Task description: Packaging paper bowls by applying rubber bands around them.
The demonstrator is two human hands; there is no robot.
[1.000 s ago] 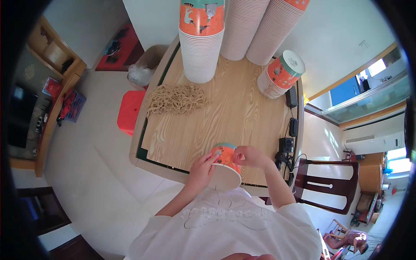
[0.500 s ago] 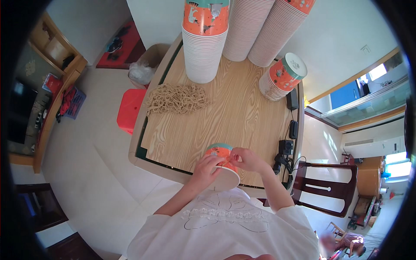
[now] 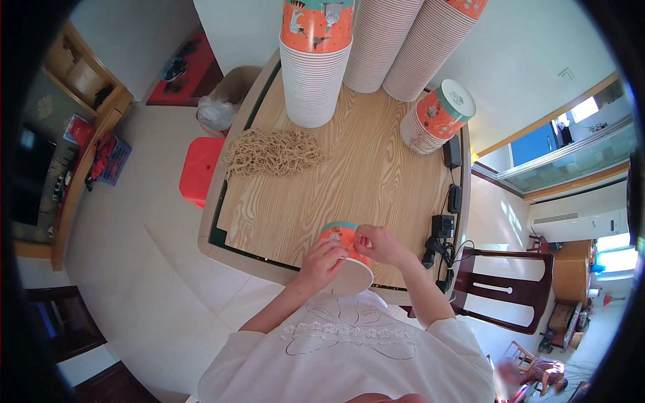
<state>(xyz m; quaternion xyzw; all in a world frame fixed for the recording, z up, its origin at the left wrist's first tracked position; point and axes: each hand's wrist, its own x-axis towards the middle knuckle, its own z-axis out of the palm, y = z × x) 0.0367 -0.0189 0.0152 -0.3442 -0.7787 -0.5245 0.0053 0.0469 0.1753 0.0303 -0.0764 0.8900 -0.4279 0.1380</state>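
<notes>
An orange and green printed paper tub (image 3: 353, 278) lies tilted at the table's near edge, its wide white round end toward me. My left hand (image 3: 320, 265) rests closed on the tub's left side, fingers gripping its wall. At the tub's right side, my right hand (image 3: 381, 245) has its fingertips pinched together against the printed wall; what they hold, if anything, is too small to tell. Farther off on the table sits a loose heap of tan cord (image 3: 275, 153).
Tall stacks of paper tubs (image 3: 311, 87) stand at the table's back, with a shorter upside-down stack (image 3: 437, 117) at the right. Black adapters and cables (image 3: 443, 227) line the right edge. A dark wooden chair (image 3: 504, 291) is at the right, a red stool (image 3: 199, 171) at the left.
My right hand has shifted very slightly left along the tub's wall. The left hand keeps its hold, and the tub has barely moved.
</notes>
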